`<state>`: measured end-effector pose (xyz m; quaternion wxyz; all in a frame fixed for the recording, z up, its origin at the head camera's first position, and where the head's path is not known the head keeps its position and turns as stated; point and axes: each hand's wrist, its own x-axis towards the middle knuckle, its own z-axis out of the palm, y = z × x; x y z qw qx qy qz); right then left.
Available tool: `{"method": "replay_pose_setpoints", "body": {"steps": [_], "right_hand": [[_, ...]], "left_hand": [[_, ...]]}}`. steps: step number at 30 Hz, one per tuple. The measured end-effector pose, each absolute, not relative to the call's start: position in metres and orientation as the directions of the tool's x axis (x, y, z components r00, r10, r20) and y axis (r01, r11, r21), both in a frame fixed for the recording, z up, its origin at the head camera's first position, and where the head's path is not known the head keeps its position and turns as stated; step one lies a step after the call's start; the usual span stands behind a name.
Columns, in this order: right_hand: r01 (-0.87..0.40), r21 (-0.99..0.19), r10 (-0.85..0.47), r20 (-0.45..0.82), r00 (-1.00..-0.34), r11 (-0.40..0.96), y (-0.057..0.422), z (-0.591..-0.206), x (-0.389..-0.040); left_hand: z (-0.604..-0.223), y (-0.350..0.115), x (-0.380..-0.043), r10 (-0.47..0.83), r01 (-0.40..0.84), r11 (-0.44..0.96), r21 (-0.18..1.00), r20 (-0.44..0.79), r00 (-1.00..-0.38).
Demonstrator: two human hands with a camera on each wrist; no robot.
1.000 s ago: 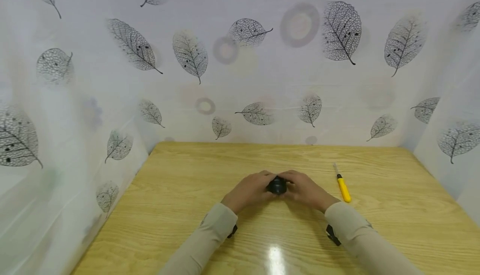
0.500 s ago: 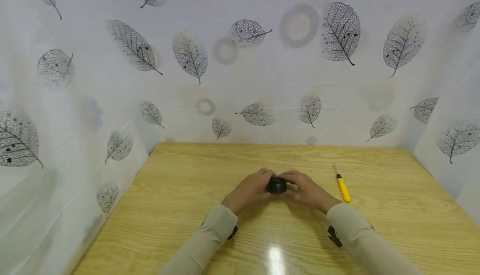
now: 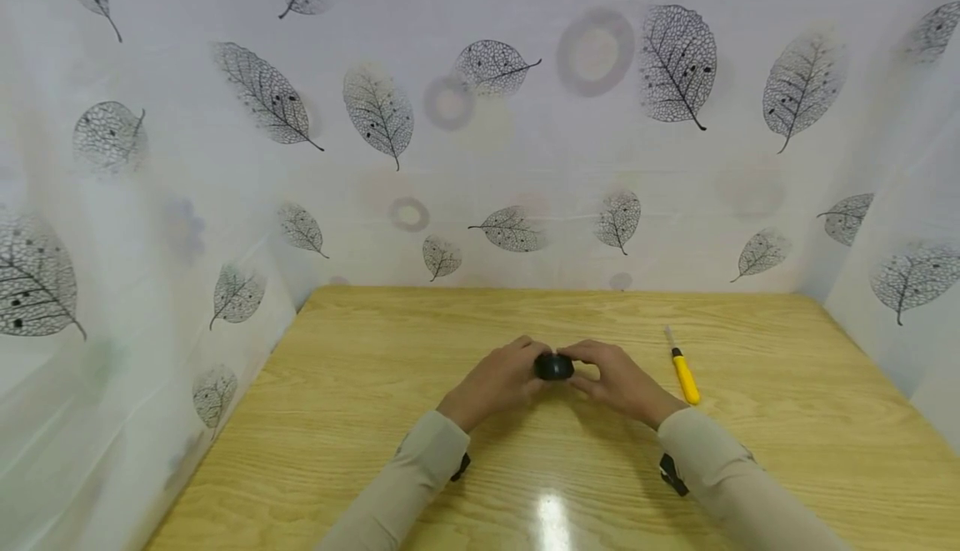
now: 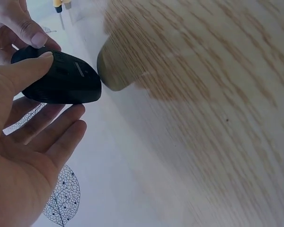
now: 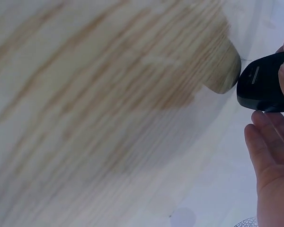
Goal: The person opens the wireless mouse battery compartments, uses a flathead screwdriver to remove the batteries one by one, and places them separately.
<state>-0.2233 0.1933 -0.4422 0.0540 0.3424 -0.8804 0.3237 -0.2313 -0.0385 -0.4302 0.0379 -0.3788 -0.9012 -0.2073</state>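
Both hands hold a black computer mouse [image 3: 553,367] low over the middle of the wooden table. My left hand [image 3: 501,378] grips its left side. In the left wrist view the left thumb [image 4: 33,71] lies on a flat face with a small slot, and the fingers are beneath. From the other side my right hand [image 3: 618,380] pinches the mouse between thumb and fingers. The right wrist view shows the mouse [image 5: 262,87] at the right edge, partly cut off, with right-hand fingers [image 5: 258,142] under it.
A screwdriver [image 3: 686,378] with a yellow handle lies on the table [image 3: 360,351] to the right of the hands, its shaft pointing away. A white curtain [image 3: 480,151] with leaf prints closes off the back and sides. The glossy tabletop mirrors the mouse.
The mouse has turned in the hands, from a rounder, taller outline to a flatter one. The fingers have shifted slightly around it, while the screwdriver has stayed in place.
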Motion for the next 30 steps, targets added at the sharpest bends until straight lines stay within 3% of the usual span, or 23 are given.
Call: {"method": "replay_pose_setpoints", "body": {"steps": [9,22,30], "right_hand": [[-0.665,-0.506,-0.547,0.383,-0.744,0.55,0.1921,-0.4427,-0.2234],[-0.69,-0.493,-0.528,0.446,-0.723,0.529,0.1894,-0.4417,-0.2245],[-0.666,-0.553,-0.518,0.424,-0.743,0.501,0.186,-0.4393,-0.2247]], "left_hand": [[-0.4283,-0.0411,-0.2294,0.66,0.71,0.62,0.334,0.268,-0.702],[-0.4268,-0.0413,-0.2299,0.624,0.697,0.57,0.434,0.324,-0.712],[-0.4251,-0.0382,-0.2312,0.587,0.647,0.606,0.463,0.287,-0.757]]}}
